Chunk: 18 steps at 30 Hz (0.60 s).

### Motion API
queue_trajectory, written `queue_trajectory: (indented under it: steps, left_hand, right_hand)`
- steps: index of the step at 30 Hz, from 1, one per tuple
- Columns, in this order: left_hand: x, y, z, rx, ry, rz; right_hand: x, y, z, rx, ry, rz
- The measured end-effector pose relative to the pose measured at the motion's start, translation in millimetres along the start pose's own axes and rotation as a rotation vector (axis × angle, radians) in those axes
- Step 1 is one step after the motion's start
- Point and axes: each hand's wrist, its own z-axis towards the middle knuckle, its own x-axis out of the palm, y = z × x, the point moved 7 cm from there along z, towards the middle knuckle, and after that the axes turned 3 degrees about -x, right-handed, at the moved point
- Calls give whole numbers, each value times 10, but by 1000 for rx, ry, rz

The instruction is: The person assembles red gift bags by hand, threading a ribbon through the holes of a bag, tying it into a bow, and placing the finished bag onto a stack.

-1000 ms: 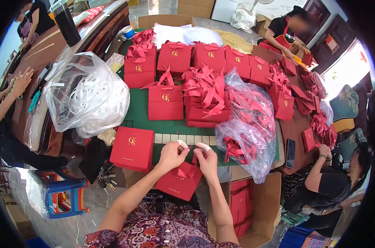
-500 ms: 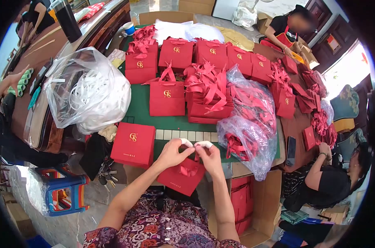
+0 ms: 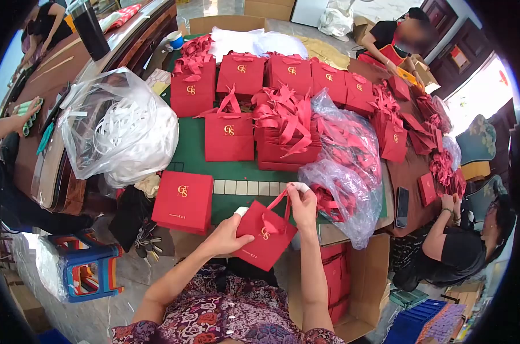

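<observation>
Near the table's front edge, my left hand (image 3: pixel 229 234) grips the left side of a small red bag (image 3: pixel 265 243) with gold lettering, its thumb across the front. My right hand (image 3: pixel 302 202) pinches the red ribbon handle (image 3: pixel 280 200) above the bag's top right corner. The bag is tilted. White wraps cover some fingertips on both hands. To the left lies a larger red bag (image 3: pixel 182 200). Behind my hands is a row of pale rectangles (image 3: pixel 248 187) on the green mat (image 3: pixel 191 143).
Red bags with ribbons (image 3: pixel 288 135) fill the table's middle. A clear bag of white cord (image 3: pixel 128 129) lies left, a plastic bag of red ribbons (image 3: pixel 351 172) right. A phone (image 3: pixel 402 207) is farther right. Co-workers (image 3: pixel 458 252) sit around. A cardboard box (image 3: pixel 369 281) stands below.
My left hand has moved from the ribbon down to the bag's side. My right hand has moved right and slightly up, stretching the ribbon. The bag has shifted right and up.
</observation>
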Motion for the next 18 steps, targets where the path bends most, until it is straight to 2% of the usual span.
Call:
queue_trajectory:
  steps: [1,3,6,10,13,15,17,18]
  left_hand:
    - [-5,-16,-45,0,1,0]
    - [-10,20,-136,-43,-10,213]
    - [-67,-2,-183,43,-41,144]
    - [-83,-37,-218,50,-17,172]
    - [-39,168,-185,23,4,202]
    - [-12,299,-147,116,-29,-142]
    - [-46,263,-154,120,-59,-200]
    - [-49,386,-164,32,-79,-215]
  right_hand:
    - [-11,-5,35,1,-1,0]
    - [-82,19,90,-31,-57,-40]
    - [-77,-14,100,-28,-60,-94]
    - [-53,-111,91,-12,-54,-115]
    - [-30,-152,84,-18,-40,-106]
    - [14,-97,35,-54,-34,-87]
    - [23,39,-87,5,-93,-169]
    - [37,145,-175,-97,-138,-246]
